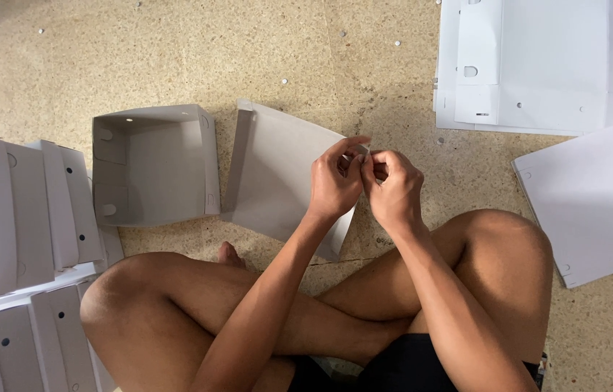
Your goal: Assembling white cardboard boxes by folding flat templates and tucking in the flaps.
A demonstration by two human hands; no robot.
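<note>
L hand [333, 185] & R hand [393, 187] both pinch the top corner of the half-folded box [277, 178], lying on the floor just right of the open box [150, 163]. Best: crease firmly, keep edges aligned w/ thumbs

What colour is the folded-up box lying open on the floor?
Plain grey card inside; the open box shows best in the head view.
</note>
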